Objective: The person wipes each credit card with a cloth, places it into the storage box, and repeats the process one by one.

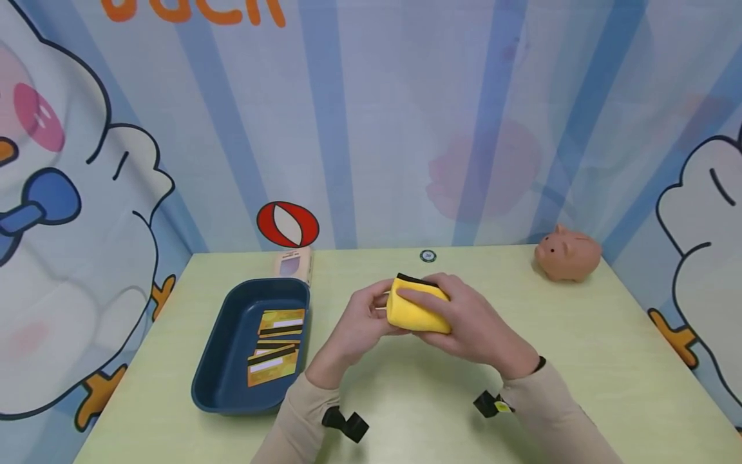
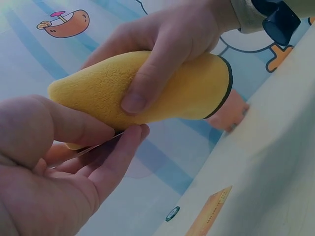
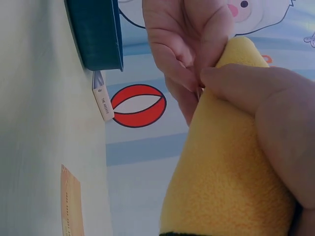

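Both hands hold up a soft yellow fabric thing [image 1: 418,309] with a black edge above the table. The right hand [image 1: 472,316] wraps round it, thumb across the fabric in the left wrist view. At its narrower end, the left hand [image 1: 364,314] pinches a thin flat thing [image 2: 101,146] against the underside of the fabric; what that is, I cannot tell. In the right wrist view, the right thumb presses the yellow fabric [image 3: 229,162] close beside the left fingertips [image 3: 194,83].
A dark blue tray [image 1: 214,361] holding several gold cards [image 1: 272,366] stands on the left, a small box [image 1: 295,264] behind it. A round chip [image 1: 428,256] lies at the back, a piggy bank [image 1: 568,254] back right. An orange card [image 2: 209,214] lies on the table.
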Demonstrator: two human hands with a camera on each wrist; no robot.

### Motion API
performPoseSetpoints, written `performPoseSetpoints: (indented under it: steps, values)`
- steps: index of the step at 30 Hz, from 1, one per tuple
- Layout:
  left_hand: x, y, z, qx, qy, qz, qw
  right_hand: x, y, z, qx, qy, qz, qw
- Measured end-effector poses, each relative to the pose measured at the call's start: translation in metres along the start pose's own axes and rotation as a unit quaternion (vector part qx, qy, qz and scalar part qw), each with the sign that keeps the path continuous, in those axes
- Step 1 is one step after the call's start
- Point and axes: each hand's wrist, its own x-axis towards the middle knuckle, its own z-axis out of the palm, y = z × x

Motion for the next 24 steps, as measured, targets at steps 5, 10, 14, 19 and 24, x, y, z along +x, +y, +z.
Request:
performPoseSetpoints:
  steps: [5,10,14,19,24]
  values:
    - [-0.0001,-0.0001,-0.0002,0.009,0.004,0.007,0.9999,0.0024,-0.0037,0.0038,0.001,0.003,-0.002,1.0]
    - [-0.0008,0.0017,-0.0003,0.013,0.007,0.011,0.9998,0.003,-0.0046,0.0035,-0.006,0.0,0.004,1.0]
    - [-0.0007,0.0025,-0.0002,0.021,0.008,0.014,0.9996,0.003,-0.0044,0.0027,-0.009,0.001,0.003,1.0]
    - [-0.0008,0.0034,-0.0004,0.028,0.013,0.02,0.9993,0.0026,-0.0041,0.002,-0.014,0.009,0.002,0.9999]
    - [-0.0014,0.0035,-0.0006,0.03,0.017,0.029,0.999,0.0018,-0.004,0.0006,-0.022,0.007,0.011,0.9997]
